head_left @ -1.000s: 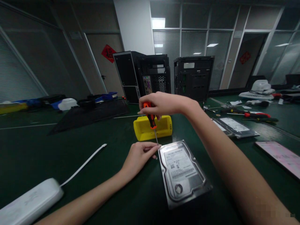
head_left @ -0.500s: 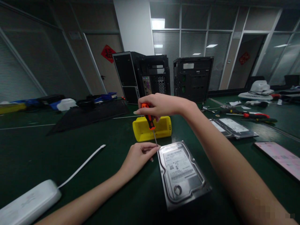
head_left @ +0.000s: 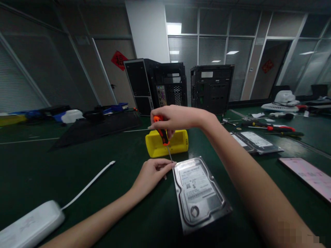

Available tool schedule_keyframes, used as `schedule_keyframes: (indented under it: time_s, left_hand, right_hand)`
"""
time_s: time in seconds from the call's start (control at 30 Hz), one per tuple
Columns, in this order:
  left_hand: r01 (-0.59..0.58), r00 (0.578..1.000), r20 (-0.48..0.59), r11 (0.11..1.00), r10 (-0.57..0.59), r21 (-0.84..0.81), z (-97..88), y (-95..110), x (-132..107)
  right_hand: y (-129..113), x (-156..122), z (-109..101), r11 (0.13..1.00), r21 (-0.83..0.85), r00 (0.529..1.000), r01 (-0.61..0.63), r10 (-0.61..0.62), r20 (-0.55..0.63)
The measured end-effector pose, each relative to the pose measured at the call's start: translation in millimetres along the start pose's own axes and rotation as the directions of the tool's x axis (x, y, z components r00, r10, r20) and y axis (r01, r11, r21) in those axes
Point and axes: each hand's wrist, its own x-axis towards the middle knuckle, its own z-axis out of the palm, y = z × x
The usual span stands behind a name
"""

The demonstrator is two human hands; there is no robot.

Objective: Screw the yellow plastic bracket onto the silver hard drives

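So right hand grips the screwdriver, tip down at the far-left corner of the hard drive, left hand at that corner too, can't tell if it's pinching anything

L hand, R hand, forearms bare.

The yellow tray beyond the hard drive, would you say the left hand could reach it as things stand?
Probably yes: the left hand is close by, at the hard drive, and the near left corner of the yellow tray looks uncovered; the right hand and screwdriver overlap its middle.
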Motion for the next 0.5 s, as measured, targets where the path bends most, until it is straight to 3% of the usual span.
schedule_keyframes:
  time_s: [0.5]
  left_hand:
    - [0.031,1.0,-0.008,0.999,-0.031,-0.009,0.9,-2.0,0.6]
  right_hand:
    - [1.1,1.2,0.1,0.999,-0.042,0.999,-0.005,0.003,-0.053]
